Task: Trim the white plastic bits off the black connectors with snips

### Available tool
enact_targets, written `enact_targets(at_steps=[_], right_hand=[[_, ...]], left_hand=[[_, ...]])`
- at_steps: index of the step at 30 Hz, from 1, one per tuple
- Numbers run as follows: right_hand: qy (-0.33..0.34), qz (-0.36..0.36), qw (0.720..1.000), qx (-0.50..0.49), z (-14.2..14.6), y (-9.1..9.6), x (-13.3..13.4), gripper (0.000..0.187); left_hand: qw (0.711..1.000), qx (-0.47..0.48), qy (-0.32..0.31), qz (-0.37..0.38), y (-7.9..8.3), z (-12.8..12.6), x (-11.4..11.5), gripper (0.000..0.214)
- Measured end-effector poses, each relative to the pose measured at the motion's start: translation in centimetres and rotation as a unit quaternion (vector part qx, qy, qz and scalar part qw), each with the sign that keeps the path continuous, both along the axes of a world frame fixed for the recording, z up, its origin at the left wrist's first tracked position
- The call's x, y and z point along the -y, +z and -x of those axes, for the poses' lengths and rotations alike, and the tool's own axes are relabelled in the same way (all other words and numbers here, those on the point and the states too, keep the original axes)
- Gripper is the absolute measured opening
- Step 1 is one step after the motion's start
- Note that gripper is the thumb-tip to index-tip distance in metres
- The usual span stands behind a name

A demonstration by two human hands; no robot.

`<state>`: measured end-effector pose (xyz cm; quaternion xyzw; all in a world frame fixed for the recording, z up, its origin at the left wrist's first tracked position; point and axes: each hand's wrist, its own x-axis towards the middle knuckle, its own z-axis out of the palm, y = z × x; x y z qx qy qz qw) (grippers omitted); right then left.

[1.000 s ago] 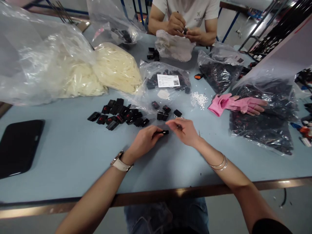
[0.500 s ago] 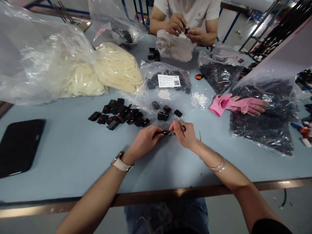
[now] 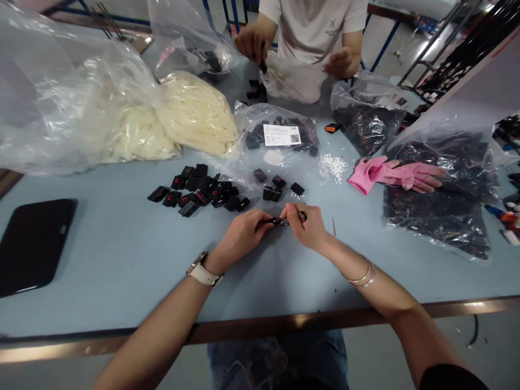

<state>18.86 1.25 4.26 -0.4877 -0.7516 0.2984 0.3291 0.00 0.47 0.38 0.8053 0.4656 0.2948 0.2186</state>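
Just above the table, my left hand (image 3: 239, 236) is closed, pinching a small black plastic part (image 3: 273, 220) between thumb and fingers. My right hand (image 3: 311, 228) grips a slim metal tool with a dark, ring-like end (image 3: 303, 216); its exact kind is hard to make out. The tool's tip meets the black part, and the fingers hide most of both. Beyond my left hand lies a pile of black plastic connector housings (image 3: 203, 187), some with red inserts. Several more black housings (image 3: 277, 182) sit ahead of my hands.
Small white pieces (image 3: 335, 167) lie near a pink glove (image 3: 376, 173) on bagged black parts (image 3: 436, 222). A labelled bag (image 3: 280, 135) stands ahead, bags of cream-coloured pieces (image 3: 197, 111) to the left. A black tablet-like object (image 3: 34, 244) rests far left. Opposite sits a co-worker (image 3: 312, 24).
My right hand and the tool have shifted very slightly left; my left hand stays nearly still. Across the table, the co-worker's hands have moved apart, one reaching toward the black parts.
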Motion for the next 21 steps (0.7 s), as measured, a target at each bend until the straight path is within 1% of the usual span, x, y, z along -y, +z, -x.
enact_targets(at_steps=[7, 14, 17, 21], right_hand=[[-0.003, -0.007, 0.998, 0.068, 0.27, -0.28, 0.23, 0.048], [0.014, -0.022, 0.993, 0.116, 0.72, -0.33, 0.39, 0.047], [0.018, -0.020, 0.995, 0.094, 0.57, -0.16, 0.42, 0.047], [-0.023, -0.020, 0.999, 0.033, 0.12, 0.04, 0.39, 0.051]], left_hand=[[1.000, -0.011, 0.001, 0.000, -0.19, -0.06, 0.00, 0.008], [1.000, -0.004, 0.002, 0.011, -0.26, 0.05, 0.05, 0.010], [1.000, 0.000, 0.001, 0.010, -0.26, 0.06, 0.05, 0.010], [1.000, 0.006, 0.007, 0.003, -0.28, 0.00, 0.03, 0.008]])
